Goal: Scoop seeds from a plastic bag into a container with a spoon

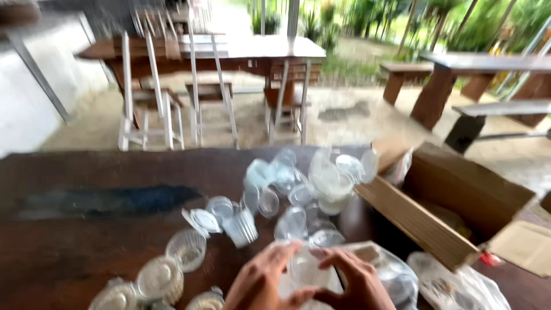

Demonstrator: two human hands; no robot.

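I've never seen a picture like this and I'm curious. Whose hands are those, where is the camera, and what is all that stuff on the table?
The camera sits on a person's head and looks down, so you see their own two hands. The left hand and right hand together hold a clear plastic cup. On the dark wooden table lies a heap of clear cups and lids. An open cardboard box stands at the right, with plastic bags beside it. The picture is blurry. Chairs stand behind.
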